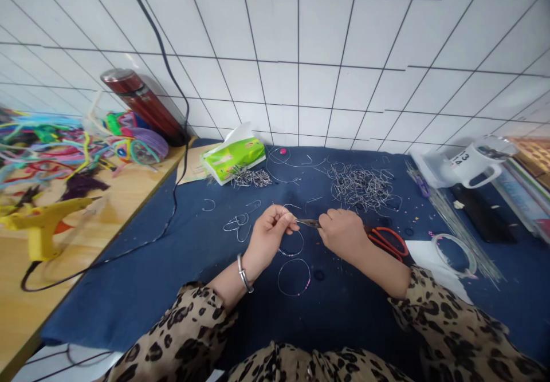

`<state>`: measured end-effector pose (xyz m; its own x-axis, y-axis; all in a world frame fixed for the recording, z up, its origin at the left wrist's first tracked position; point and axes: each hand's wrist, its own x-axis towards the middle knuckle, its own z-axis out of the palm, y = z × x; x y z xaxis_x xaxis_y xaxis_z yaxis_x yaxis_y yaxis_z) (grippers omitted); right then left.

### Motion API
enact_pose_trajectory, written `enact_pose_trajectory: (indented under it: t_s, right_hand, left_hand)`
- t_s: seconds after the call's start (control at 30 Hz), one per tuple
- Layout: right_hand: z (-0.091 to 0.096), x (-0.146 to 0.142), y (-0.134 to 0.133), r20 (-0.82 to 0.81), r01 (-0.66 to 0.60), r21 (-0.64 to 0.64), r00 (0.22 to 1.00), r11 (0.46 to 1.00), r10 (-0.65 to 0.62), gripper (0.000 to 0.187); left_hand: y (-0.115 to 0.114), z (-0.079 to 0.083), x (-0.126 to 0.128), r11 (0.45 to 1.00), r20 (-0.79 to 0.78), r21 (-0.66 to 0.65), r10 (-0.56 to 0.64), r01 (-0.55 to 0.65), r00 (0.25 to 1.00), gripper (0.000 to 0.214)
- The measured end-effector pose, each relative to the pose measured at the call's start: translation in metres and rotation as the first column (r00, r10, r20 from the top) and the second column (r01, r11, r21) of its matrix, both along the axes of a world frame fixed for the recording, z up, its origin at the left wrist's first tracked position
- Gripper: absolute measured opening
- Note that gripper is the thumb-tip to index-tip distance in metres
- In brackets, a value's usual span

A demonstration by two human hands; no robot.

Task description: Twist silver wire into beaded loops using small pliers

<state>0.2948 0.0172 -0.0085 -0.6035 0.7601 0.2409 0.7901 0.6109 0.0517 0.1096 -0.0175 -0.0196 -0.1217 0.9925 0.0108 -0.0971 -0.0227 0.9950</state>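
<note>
My left hand (273,228) is closed in a pinch on a thin wire, whose loop with a few small beads, a beaded wire ring (292,254), hangs just below the fingers. In my right hand (342,232) is a pair of pliers (310,223), its dark jaws pointing left to the wire at my left fingertips. Most of the pliers' handles are hidden in my fist. Below my hands, a second wire ring (308,282) with pink beads lies on the dark blue cloth (258,325).
Red-handled scissors (389,243) lie beside my right wrist. Beyond are a tangled wire pile (361,187) and a green tissue pack (234,158). A white mug (476,164) stands right; a yellow glue gun (40,224) lies left, its cord (172,199) crossing the cloth.
</note>
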Motion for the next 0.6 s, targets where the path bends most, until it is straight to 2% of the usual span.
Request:
enact_pose_trajectory:
  t_s: [0.3, 0.6]
  right_hand:
    - [-0.011, -0.006, 0.001, -0.072, 0.011, -0.067, 0.997, 0.998, -0.016, 0.02]
    - [-0.009, -0.012, -0.002, -0.095, 0.063, -0.192, 0.992, 0.979, -0.082, 0.028]
  left_hand:
    - [-0.004, 0.001, 0.006, 0.994, -0.048, 0.065, 0.092, -0.089, 0.995, 0.014]
    - [-0.009, 0.005, 0.01, 0.98, -0.055, 0.081, 0.186, -0.181, 0.981, 0.014]
